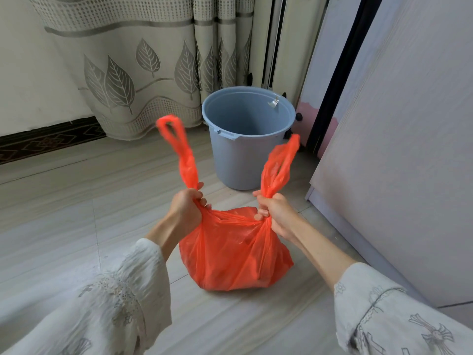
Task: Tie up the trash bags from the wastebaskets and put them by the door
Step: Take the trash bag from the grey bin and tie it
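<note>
Sleeves of pale embroidered cloth frame the bottom of my view. Between my forearms the orange bag sits full on the floor. My left hand is clenched around the base of the left handle, and my right hand is clenched around the base of the right handle; both loops stand up above my fists, apart and untied. Beyond the bag stands the blue bucket, near the curtain and beside a white cabinet.
</note>
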